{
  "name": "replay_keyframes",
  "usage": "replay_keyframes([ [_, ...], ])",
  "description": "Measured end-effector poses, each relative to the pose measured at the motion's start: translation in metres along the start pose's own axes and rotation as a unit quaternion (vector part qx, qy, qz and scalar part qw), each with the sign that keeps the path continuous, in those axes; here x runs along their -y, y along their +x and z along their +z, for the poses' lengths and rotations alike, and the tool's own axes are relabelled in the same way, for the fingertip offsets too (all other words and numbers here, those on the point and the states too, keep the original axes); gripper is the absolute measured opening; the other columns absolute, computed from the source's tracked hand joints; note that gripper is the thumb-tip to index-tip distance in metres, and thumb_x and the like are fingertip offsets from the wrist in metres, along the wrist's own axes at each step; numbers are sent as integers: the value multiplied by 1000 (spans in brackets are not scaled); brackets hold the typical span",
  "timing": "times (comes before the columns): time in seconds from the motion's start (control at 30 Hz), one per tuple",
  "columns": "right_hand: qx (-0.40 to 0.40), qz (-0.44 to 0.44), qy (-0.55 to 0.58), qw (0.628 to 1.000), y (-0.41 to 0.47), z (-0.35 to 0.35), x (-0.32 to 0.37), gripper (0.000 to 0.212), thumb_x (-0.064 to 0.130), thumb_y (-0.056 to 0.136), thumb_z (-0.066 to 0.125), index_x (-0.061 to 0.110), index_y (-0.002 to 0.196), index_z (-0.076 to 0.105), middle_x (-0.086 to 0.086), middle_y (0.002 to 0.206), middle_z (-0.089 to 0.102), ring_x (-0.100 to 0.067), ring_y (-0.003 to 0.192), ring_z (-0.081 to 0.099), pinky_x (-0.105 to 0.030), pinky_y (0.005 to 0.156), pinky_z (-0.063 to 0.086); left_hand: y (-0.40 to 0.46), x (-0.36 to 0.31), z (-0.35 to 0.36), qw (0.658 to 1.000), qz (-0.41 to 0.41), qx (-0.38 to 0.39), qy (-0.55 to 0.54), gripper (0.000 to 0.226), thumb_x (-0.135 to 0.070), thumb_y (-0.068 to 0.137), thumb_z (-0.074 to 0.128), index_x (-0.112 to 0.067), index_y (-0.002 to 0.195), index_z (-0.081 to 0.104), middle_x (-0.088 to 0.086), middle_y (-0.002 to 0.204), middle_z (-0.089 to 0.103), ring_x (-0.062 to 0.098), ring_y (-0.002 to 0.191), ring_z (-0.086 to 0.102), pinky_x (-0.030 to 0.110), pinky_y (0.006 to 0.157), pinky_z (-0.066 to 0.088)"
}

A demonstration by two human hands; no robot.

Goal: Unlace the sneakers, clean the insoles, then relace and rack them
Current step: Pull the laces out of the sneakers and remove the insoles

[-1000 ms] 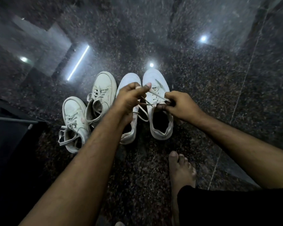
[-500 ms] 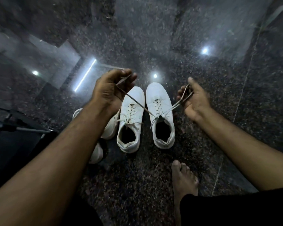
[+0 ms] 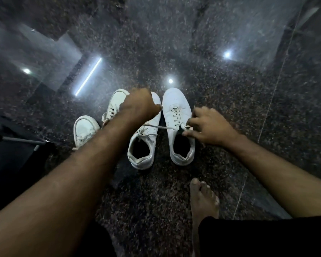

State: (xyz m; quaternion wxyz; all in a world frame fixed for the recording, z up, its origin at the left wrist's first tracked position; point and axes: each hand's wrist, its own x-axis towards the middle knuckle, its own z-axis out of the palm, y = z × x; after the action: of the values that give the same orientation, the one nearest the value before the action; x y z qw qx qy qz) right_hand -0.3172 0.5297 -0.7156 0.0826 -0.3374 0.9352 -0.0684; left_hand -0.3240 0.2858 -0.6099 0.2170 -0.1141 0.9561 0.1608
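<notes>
Head view looks down on four white sneakers on a dark speckled floor (image 3: 230,101). At frame centre the right hand (image 3: 209,125) pinches the lace (image 3: 167,127) at the top eyelets of the rightmost sneaker (image 3: 178,112). That lace runs left, taut, toward the left hand (image 3: 139,105), which is curled in a fist above the neighbouring sneaker (image 3: 143,145); whether it holds the lace I cannot tell. Two more sneakers (image 3: 85,128) lie left of the forearm. A bare foot (image 3: 202,199) rests lower right.

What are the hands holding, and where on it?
The right hand pinches the shoelace of the right-most sneaker, at the top eyelets near the shoe's opening. The left hand is curled; whether it grips the lace's other end cannot be told.
</notes>
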Motion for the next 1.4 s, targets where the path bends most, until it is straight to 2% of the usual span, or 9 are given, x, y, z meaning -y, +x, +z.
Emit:
replay_keyframes([
  [0.13, -1, -49, -86, 995, -1, 4, 12, 57, 74, 86, 32, 24, 92, 57, 2, 98, 54, -21, 92, 52, -37, 75, 38, -8, -10, 9, 994, 4, 7, 106, 67, -45, 85, 75, -6, 133, 49, 21, 139, 38, 40, 119, 54, 50, 94, 48],
  [0.27, -40, 33, -52, 997, -2, -10, 6, 39, 56, 92, 49, 23, 89, 69, -3, 94, 54, -25, 91, 53, -38, 75, 40, -15, -22, 37, 990, 102, 60, 82, 75, -44, 76, 83, -11, 132, 45, 16, 132, 48, 34, 118, 55, 45, 91, 49],
  [0.43, -97, 182, -139, 969, -11, -19, 6, 26, 27, 81, 71, 15, 100, 59, -13, 103, 52, -32, 91, 52, -40, 70, 45, -21, -21, 88, 992, 76, 97, -6, 67, -50, 81, 76, -8, 123, 46, 17, 117, 62, 36, 107, 61, 43, 83, 52],
  [0.6, -85, 2, -18, 996, -19, -3, 61, 15, 24, 86, 66, 12, 91, 59, -9, 88, 54, -30, 79, 55, -41, 61, 44, -16, -12, 110, 992, 33, 8, -125, 28, -30, 88, 62, -9, 107, 61, 16, 105, 69, 36, 101, 63, 38, 81, 50],
  [0.7, 2, 70, 16, 997, -25, 9, 68, 20, 25, 84, 66, 17, 101, 63, -9, 99, 51, -30, 89, 54, -40, 62, 46, -8, -2, 110, 986, 23, 14, -165, 17, -22, 88, 63, -13, 99, 72, 13, 96, 73, 32, 95, 67, 33, 77, 50],
  [0.97, -18, 177, 195, 965, -41, 19, 44, 20, 14, 85, 58, 28, 99, 60, 0, 93, 44, -27, 82, 58, -36, 65, 48, -7, 21, 126, 967, -27, 4, -252, 20, -14, 90, 70, -15, 109, 77, 7, 99, 76, 19, 96, 69, 18, 76, 42],
  [1.13, 7, 95, 68, 993, -42, 8, 46, 20, 35, 91, 59, 32, 110, 65, 2, 100, 49, -21, 92, 55, -33, 60, 42, -12, 21, 132, 963, -9, -24, -268, 24, -18, 89, 73, -14, 113, 76, 4, 102, 77, 16, 96, 70, 22, 86, 49],
  [1.27, 20, -73, -34, 997, -30, 4, 49, 10, 23, 79, 67, 23, 86, 73, 0, 79, 58, -25, 80, 54, -37, 57, 40, -17, 23, 138, 951, -40, -25, -306, 21, -28, 77, 82, -20, 90, 68, 0, 81, 73, 20, 78, 70, 33, 73, 58],
  [1.4, 121, -51, 5, 991, -14, 2, 49, 15, 29, 83, 60, 26, 91, 72, 4, 71, 44, -27, 82, 56, -38, 61, 42, -41, 19, 156, 924, -137, 122, -336, 42, -38, 78, 78, -4, 97, 61, 15, 83, 70, 29, 73, 69, 43, 69, 61],
])
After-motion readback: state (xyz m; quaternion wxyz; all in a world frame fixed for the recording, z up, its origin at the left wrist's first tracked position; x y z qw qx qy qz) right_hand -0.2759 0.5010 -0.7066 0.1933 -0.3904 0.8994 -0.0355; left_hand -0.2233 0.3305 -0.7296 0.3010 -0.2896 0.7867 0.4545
